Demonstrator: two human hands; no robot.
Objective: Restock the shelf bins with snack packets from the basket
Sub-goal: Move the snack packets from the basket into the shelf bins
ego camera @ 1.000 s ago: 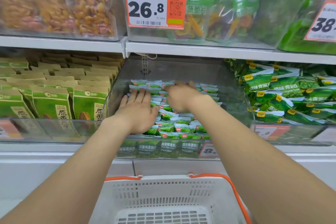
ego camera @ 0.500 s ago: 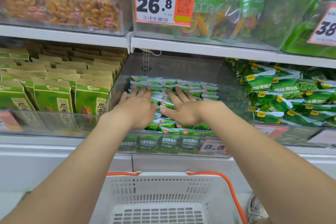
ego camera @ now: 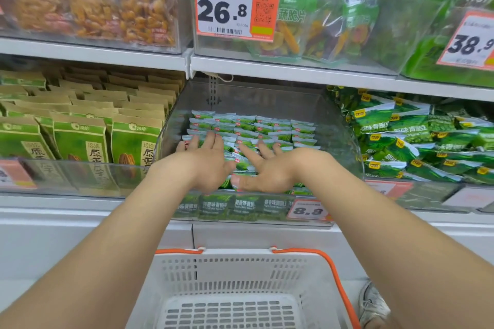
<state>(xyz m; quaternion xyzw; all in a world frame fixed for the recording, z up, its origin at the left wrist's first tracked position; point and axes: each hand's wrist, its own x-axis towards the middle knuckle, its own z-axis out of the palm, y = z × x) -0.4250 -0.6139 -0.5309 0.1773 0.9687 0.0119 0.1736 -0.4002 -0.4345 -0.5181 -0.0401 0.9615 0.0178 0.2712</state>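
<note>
Rows of small green-and-white snack packets (ego camera: 270,128) fill the clear middle bin (ego camera: 344,141) on the lower shelf. My left hand (ego camera: 207,164) lies flat on the packets at the bin's left side, fingers straight. Beside it, my right hand (ego camera: 263,169) also rests flat on the packets, fingers spread, thumb near the front wall. Neither hand holds a packet. Below, the white basket (ego camera: 235,270) with orange handles shows no packets in its visible part.
To the left stands a bin of brown-and-green nut bags (ego camera: 80,139); to the right, a bin of larger green pea packets (ego camera: 411,139). An upper shelf (ego camera: 294,69) carries more bins and a 26.8 price tag (ego camera: 235,5). A shoe (ego camera: 373,304) shows beside the basket.
My right hand drew back from the rear packets, uncurled and flattened, ending nearer the bin's front. The left hand stayed flat on the packets. The view shifted slightly.
</note>
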